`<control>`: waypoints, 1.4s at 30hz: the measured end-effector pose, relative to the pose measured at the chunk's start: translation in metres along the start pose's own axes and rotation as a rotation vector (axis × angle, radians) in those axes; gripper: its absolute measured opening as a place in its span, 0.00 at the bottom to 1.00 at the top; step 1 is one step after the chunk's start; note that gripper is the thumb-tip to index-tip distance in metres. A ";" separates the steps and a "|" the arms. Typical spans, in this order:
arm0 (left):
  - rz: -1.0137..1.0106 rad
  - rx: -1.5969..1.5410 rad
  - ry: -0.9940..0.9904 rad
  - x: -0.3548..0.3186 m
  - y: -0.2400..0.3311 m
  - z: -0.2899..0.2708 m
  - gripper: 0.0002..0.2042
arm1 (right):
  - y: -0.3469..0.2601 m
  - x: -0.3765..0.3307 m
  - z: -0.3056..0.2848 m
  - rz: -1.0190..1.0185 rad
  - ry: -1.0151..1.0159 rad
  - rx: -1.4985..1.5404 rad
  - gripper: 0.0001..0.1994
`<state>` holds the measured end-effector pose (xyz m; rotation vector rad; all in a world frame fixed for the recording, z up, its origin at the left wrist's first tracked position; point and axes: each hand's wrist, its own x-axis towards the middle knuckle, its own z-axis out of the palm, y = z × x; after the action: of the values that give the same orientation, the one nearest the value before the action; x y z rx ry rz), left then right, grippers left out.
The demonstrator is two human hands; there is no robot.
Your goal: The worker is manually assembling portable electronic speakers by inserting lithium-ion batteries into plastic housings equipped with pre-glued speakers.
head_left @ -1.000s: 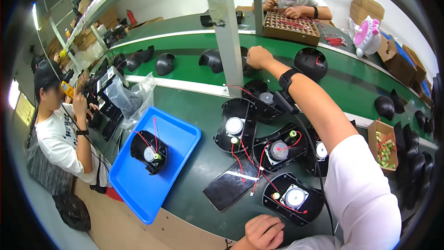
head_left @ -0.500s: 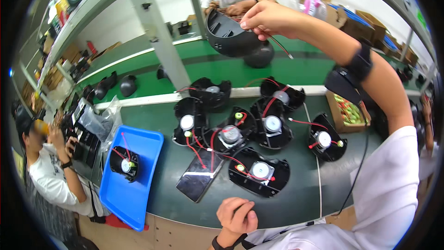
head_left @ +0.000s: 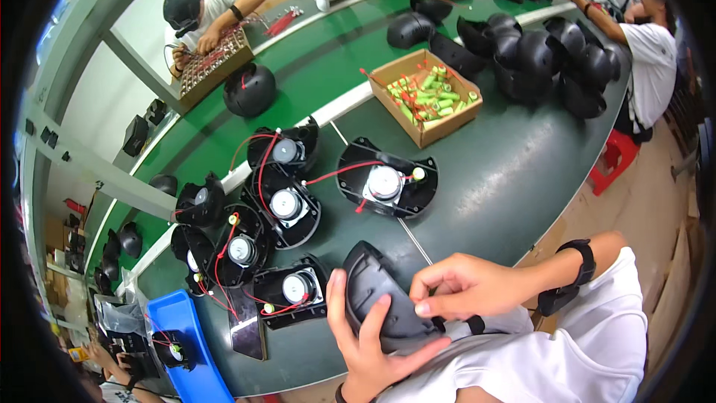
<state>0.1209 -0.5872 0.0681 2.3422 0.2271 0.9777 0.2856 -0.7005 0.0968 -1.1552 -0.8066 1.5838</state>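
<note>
Black shell (head_left: 384,298): a curved plastic housing, held close to the body at the near edge of the tabletop (head_left: 514,179), outer face up. Left hand (head_left: 365,343) cups it from below, thumb up along its left side, fingers spread across the lower face; grip clenched on the shell. Right hand (head_left: 462,287) comes in from the right, fingertips pinched on the shell's right edge; grip also grasping the shell. Whether anything small sits between those fingertips cannot be told.

Surroundings: just beyond the shell lie open speaker assemblies (head_left: 287,205), each a black frame with a round silver driver and loose red wires (head_left: 328,173). One more assembly (head_left: 384,183) lies apart to the right, its wire trailing toward the cluster. A cardboard box (head_left: 429,97) of small green cells stands further back. A blue tray (head_left: 186,328) at far left holds another assembly.

Risks, judged from this layout:
- The shell is smooth and domed; the right hand holds only the rim. If the left palm relaxes, it may well roll off toward the lap or floor.
- The nearest assembly (head_left: 294,291) is just beside the left thumb. Lowering the shell carelessly could snag or pinch a red wire and stress its solder joint.
- Wires of the clustered units overlap; lifting one could drag its neighbour.
- Other people work at the far side; no interference seen.
</note>
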 end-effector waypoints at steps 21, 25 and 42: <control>-0.330 -0.212 -0.250 -0.003 -0.021 0.015 0.21 | -0.050 0.028 0.005 -1.126 -0.041 -1.612 0.09; -0.219 0.119 -0.096 0.006 -0.004 0.026 0.06 | -0.065 0.017 0.022 -1.078 -0.141 -1.881 0.11; -0.121 -0.072 -0.059 0.010 -0.010 0.028 0.21 | -0.070 0.040 -0.226 -0.177 0.702 -1.746 0.12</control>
<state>0.1483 -0.5881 0.0528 2.2603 0.3014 0.8442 0.5187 -0.6490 0.0738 -2.4395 -1.7083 -0.1406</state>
